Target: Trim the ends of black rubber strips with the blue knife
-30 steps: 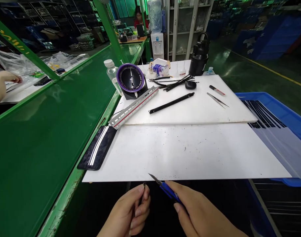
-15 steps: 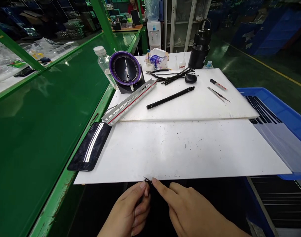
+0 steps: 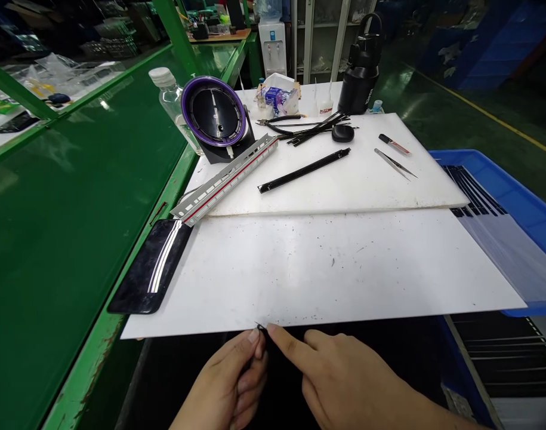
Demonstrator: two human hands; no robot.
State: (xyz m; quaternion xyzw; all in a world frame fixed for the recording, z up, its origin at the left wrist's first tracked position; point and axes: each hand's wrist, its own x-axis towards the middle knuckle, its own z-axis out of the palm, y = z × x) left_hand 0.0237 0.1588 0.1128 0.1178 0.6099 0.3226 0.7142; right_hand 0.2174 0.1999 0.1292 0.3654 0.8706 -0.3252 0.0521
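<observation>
At the front edge of the white board (image 3: 326, 269), my left hand (image 3: 232, 379) pinches a small thin black piece (image 3: 261, 326) between thumb and forefinger. My right hand (image 3: 330, 370) has its forefinger stretched out, the tip at the right side of that piece; its other fingers are curled and partly hidden. Farther back, a black strip bundle (image 3: 304, 171) lies on the thick white slab, with tweezers (image 3: 394, 164) to its right. More black strips (image 3: 320, 130) lie behind, beside pliers (image 3: 279, 123) and a small black case (image 3: 343, 132).
A black phone (image 3: 150, 266) lies at the left edge, touching a grey slotted rail (image 3: 225, 179). Behind stand a purple-rimmed fan (image 3: 214, 112), a clear bottle (image 3: 169, 101) and a black flask (image 3: 359, 77). A blue tray (image 3: 521, 200) with black strips is at the right.
The view has shifted slightly, so the table items appear a little higher and farther left. Both hands keep nearly the same pose around the small black piece.
</observation>
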